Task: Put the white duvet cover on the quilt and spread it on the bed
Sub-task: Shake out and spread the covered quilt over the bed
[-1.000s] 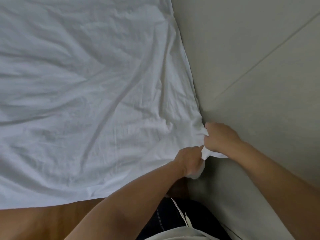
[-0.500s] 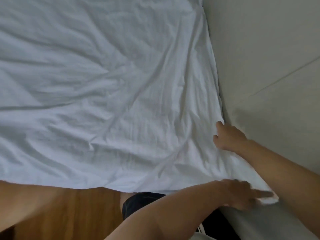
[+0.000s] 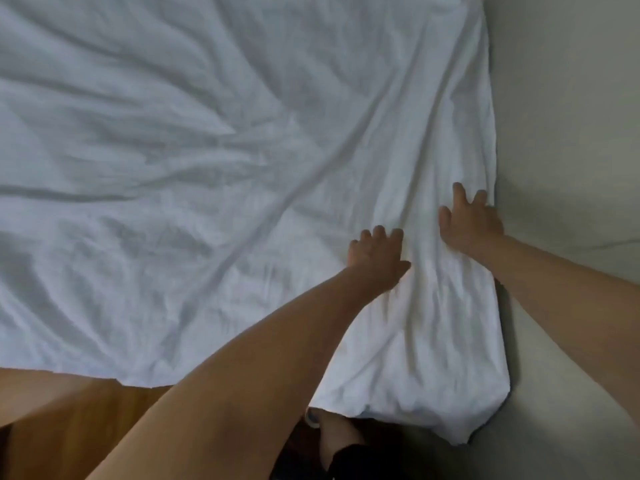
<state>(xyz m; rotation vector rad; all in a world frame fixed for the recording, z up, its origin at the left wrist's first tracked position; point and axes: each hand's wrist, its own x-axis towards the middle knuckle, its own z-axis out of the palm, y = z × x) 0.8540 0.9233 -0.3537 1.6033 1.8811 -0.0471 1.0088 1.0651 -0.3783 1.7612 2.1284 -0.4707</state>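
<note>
The white duvet cover (image 3: 214, 174) lies wrinkled over the bed and fills most of the view. Its near right corner (image 3: 457, 403) hangs over the bed's edge beside the wall. My left hand (image 3: 375, 258) rests flat on the cover near that corner, palm down, fingers spread. My right hand (image 3: 469, 223) presses flat on the cover's right edge, right against the wall. Neither hand grips the cloth. The quilt itself is hidden under the cover.
A grey wall (image 3: 568, 133) runs along the bed's right side, tight against the cover's edge. Brown wooden floor (image 3: 79, 420) shows below the bed's near edge. My leg and dark shorts (image 3: 346, 455) are at the bottom.
Both hands let go of the corner they pinched a second ago. They moved forward onto the cover and now lie flat on it. The corner has dropped down over the bed's edge.
</note>
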